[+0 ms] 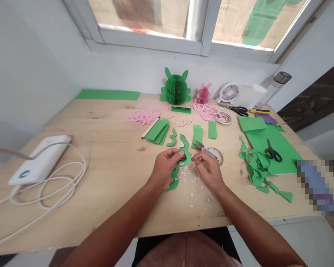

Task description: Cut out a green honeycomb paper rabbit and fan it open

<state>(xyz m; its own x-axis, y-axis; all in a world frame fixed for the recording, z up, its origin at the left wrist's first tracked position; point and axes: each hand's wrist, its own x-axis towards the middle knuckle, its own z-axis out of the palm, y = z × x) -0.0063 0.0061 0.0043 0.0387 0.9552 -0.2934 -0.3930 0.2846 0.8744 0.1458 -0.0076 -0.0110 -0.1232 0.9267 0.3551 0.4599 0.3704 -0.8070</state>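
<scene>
My left hand (164,167) pinches a wavy green paper cutout (187,159) between thumb and fingers, above the table. Small white strips show on the cutout. Just right of its edge, my right hand (210,171) has thumb and fingertips pressed together; whatever they hold is too small to make out. Below my left hand, more curved green cutouts (173,184) lie on the wood, partly hidden by the hand. Tiny white scraps (192,194) are scattered between my hands. Beyond my right hand are small blue-handled snips (211,152) and a roll of tape (222,158).
Green scraps (257,167) and black scissors (273,151) lie on green sheets (285,148) at right. Pink cutouts (144,115), a green honeycomb paper figure (176,89) and a small fan (229,92) are at the back. A white power bank (41,157) with cables sits left.
</scene>
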